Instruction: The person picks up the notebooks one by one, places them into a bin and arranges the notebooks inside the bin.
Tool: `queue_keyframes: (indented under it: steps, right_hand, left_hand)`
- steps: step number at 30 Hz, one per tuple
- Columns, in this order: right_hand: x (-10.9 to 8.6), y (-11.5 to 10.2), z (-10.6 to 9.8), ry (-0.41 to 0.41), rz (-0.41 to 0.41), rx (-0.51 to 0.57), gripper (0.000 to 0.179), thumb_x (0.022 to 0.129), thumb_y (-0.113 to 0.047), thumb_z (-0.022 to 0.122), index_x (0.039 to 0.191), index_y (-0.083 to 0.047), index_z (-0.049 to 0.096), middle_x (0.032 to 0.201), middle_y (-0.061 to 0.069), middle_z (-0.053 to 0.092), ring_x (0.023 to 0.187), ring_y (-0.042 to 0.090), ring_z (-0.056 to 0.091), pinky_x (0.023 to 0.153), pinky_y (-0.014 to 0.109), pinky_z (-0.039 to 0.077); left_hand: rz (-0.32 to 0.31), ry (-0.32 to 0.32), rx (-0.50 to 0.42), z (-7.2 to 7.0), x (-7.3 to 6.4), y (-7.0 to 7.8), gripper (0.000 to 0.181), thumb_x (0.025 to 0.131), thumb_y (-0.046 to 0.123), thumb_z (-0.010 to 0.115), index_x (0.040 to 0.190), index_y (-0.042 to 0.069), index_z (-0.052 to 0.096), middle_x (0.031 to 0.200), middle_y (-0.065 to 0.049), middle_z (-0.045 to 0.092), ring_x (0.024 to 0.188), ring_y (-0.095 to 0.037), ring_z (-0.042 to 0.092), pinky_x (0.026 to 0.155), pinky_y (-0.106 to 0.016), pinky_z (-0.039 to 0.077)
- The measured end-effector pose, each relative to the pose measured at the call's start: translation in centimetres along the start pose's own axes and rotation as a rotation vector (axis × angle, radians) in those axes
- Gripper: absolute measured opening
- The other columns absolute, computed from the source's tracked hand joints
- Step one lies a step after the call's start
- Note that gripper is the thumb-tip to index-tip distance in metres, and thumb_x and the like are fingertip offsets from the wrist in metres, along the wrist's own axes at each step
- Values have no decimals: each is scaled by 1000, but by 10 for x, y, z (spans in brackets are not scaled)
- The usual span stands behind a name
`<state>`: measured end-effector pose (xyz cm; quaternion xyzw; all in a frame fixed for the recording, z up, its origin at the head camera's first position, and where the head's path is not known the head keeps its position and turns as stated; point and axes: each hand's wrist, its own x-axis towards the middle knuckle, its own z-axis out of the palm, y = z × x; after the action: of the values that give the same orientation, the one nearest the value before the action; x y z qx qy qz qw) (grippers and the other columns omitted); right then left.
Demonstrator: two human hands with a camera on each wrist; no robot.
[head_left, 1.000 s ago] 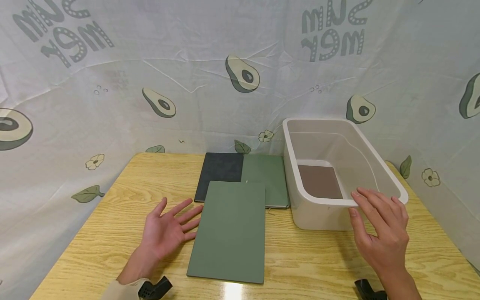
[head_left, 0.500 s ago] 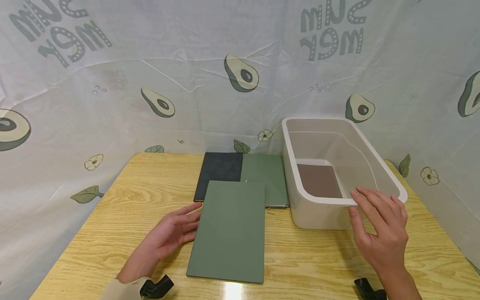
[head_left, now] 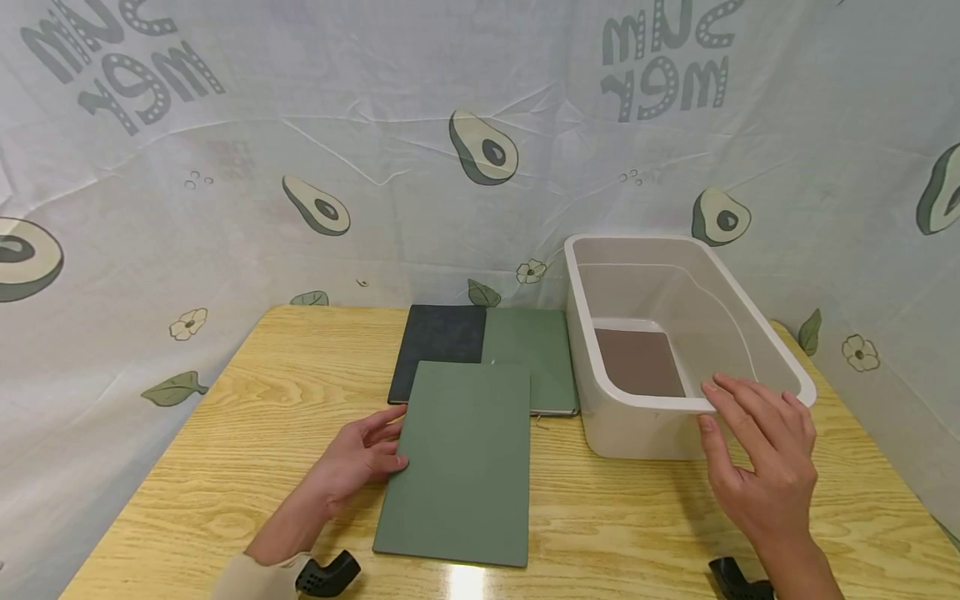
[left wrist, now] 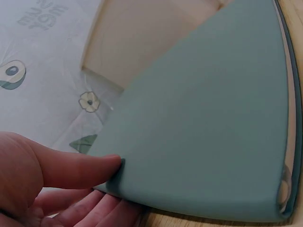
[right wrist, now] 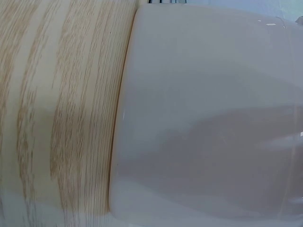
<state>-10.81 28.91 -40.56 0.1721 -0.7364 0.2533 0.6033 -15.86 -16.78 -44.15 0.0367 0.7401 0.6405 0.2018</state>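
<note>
A green hardcover notebook [head_left: 457, 467] lies at the front of the table, overlapping a second green notebook [head_left: 534, 350] and a black notebook [head_left: 438, 342] behind it. My left hand [head_left: 356, 462] pinches its left edge. In the left wrist view my thumb [left wrist: 80, 170] presses on the cover and the fingers tuck under the edge, partly hidden. My right hand [head_left: 765, 454] rests at the front rim of a pale plastic bin [head_left: 637, 429], fingers fairly straight over the rim and thumb by its outer wall. The right wrist view shows mostly the bin's wall [right wrist: 199, 94].
Inside the bin, a flat brown piece [head_left: 641, 362] lies on the bottom. The wood-grain table [head_left: 247, 417] ends at a hanging printed cloth [head_left: 390, 167] behind and at both sides. Black wrist devices [head_left: 328, 575] sit close to the tabletop.
My left hand has turned from palm-up beside the front green notebook to pinching its left edge, thumb now on the cover. The right hand, bin and notebooks have stayed in place.
</note>
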Motion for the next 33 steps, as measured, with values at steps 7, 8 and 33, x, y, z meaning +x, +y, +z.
queue_keyframes:
  steps: [7, 8, 33]
  right_hand:
    - [0, -1, 1, -1, -1, 7, 42, 104, -40, 68, 109, -1, 83, 109, 23, 79, 110, 37, 68, 116, 43, 37]
    - [0, -1, 1, 0, -1, 9, 42, 104, -40, 68, 109, -1, 83, 109, 23, 79, 109, 37, 68, 115, 43, 37]
    - [-1, -3, 0, 10, 10, 5, 43, 104, -41, 69, 107, 0, 83, 107, 22, 79, 109, 35, 68, 116, 41, 37]
  left_hand:
    - [-15, 27, 19, 2, 1, 0, 81, 94, -9, 69, 165, -3, 31, 162, -33, 43, 133, -36, 67, 89, -32, 63]
    - [-19, 28, 18, 2, 1, 0, 80, 94, -9, 69, 165, -3, 31, 162, -33, 43, 133, -36, 67, 89, -32, 64]
    - [-52, -101, -111, -10, 10, -3, 83, 98, 2, 68, 168, 2, 25, 164, -23, 46, 77, -6, 73, 61, -25, 61]
